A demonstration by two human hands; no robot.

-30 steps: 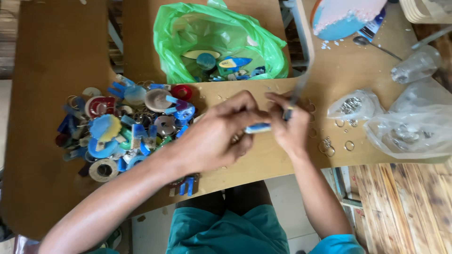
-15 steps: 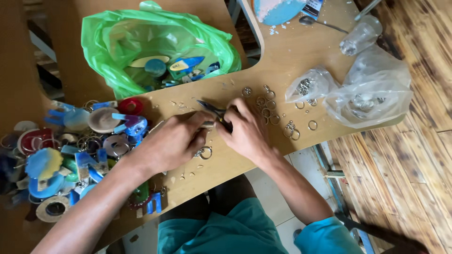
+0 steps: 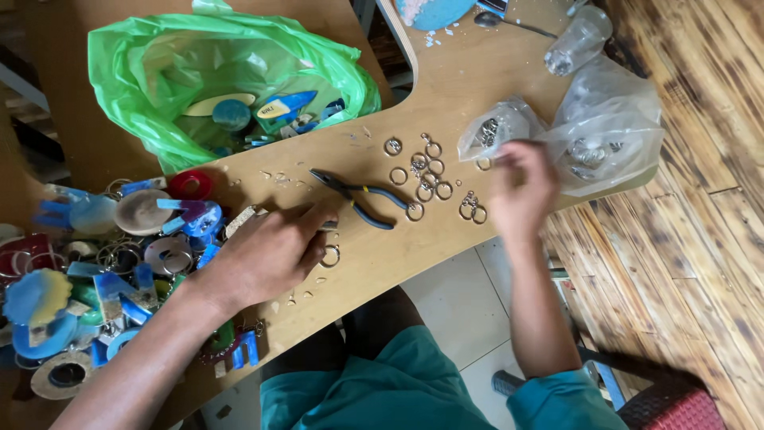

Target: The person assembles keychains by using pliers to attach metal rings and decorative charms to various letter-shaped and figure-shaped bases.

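Metal split rings (image 3: 430,177), approx. a dozen, lie loose on the plywood table (image 3: 382,263) near its front edge, between the two hands; one more ring (image 3: 330,256) sits just beside the left fingertips. Left hand (image 3: 267,255) rests palm-down on the table, fingers curled inward, tips pressing a small pale piece (image 3: 328,226) against the surface; whether it is pinched cannot be told. Right hand (image 3: 521,187), motion-blurred, hovers above the table edge w/ fingers bent toward the ring cluster and the clear bags; grip state cannot be told. Blue-handled pliers (image 3: 362,199) lie flat btw. the hands, jaws pointing toward the left hand, handle ends touching a ring. Small clear bag of rings (image 3: 497,127) and larger clear bag (image 3: 609,127) w/ metal parts lie just beyond the right hand, at the table's right edge. Clear plastic cup (image 3: 577,40) lies tipped behind them. Green plastic bag (image 3: 215,80), open, holds blue and yellow keychain pieces at the far side. Heap of coloured keychain blanks (image 3: 103,271), mostly blue, red and grey discs, covers the table left of the left hand. Wood-plank floor (image 3: 700,239) shows at right.
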